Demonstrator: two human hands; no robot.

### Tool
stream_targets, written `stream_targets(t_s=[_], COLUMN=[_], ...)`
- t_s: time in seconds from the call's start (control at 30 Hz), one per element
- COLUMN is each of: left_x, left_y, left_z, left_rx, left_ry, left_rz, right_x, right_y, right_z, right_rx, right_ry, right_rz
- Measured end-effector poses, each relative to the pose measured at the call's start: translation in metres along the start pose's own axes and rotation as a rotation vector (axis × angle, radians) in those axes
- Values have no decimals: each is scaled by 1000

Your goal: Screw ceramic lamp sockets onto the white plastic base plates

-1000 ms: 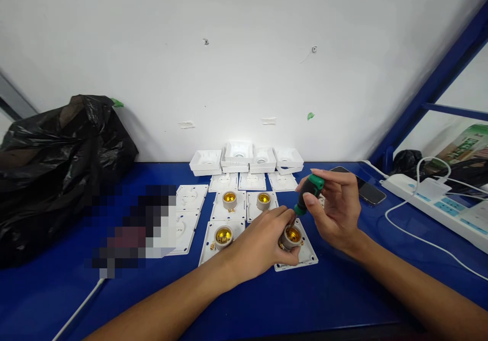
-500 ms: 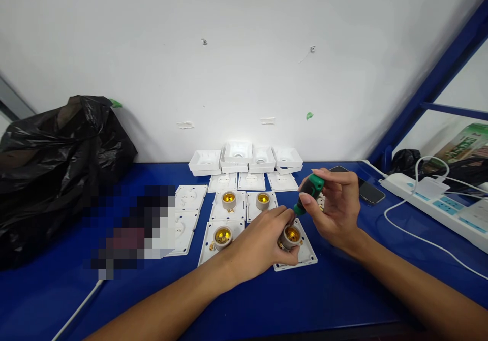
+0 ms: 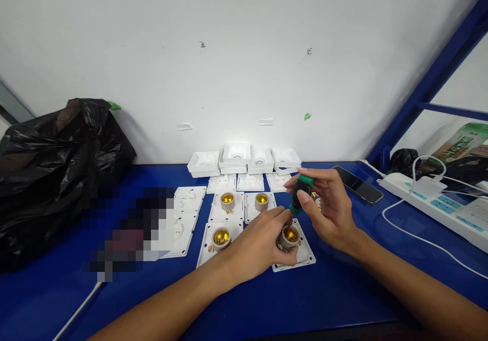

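Note:
My left hand (image 3: 265,237) is closed around a round lamp socket (image 3: 291,236) with a brass-coloured inside, which sits on a square white base plate (image 3: 305,253). In my right hand (image 3: 330,206) is a screwdriver (image 3: 303,191) with a green and black handle, tilted slightly. Its shaft points down by the socket's rim, beside my left fingertips; the tip is hidden. To the left, other sockets on white plates stand in rows, one socket (image 3: 221,237) just beyond my left forearm and another socket (image 3: 262,201) farther back.
White square covers (image 3: 237,153) are stacked by the wall, with bare white plates (image 3: 250,181) in front. A black plastic bag (image 3: 64,163) bulges at the left. On the right lie a phone (image 3: 358,184) and a white power strip (image 3: 438,198) with cables. A blurred patch hides something at left.
The screwdriver handle has swung more upright and slightly left, and my right hand has moved with it. My left hand keeps its hold on the socket. The whole view has shifted slightly.

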State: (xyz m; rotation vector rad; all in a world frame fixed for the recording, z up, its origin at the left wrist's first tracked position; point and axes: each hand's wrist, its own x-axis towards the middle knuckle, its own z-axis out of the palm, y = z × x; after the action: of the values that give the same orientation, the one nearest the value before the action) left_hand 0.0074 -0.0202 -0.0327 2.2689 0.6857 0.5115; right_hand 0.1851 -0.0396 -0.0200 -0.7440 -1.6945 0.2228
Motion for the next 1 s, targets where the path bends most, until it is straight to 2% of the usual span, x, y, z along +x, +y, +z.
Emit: stream_targets(t_s=[0.13, 0.3, 0.47, 0.6, 0.73, 0.9, 1.0], left_x=[0, 0, 0, 0, -1, 0, -1], left_y=[-2, -2, -1, -1, -2, -3, -3], left_z=[1, 1, 1, 0, 1, 2, 2], left_rx=[12, 12, 19, 3, 9, -4, -10], left_ry=[4, 10, 1, -2, 5, 16, 16], left_rz=[4, -4, -12, 1, -7, 13, 2], right_x=[2, 4, 3, 4, 5, 5, 5], right_y=[0, -7, -4, -5, -6, -6, -5], right_z=[-2, -4, -3, -3, -3, -3, -3], right_rx=[-68, 36, -4, 30, -31, 79, 36], right_ry=[98, -88, 20, -97, -20, -112, 21], right_rz=[-98, 85, -41, 57, -50, 88, -64])
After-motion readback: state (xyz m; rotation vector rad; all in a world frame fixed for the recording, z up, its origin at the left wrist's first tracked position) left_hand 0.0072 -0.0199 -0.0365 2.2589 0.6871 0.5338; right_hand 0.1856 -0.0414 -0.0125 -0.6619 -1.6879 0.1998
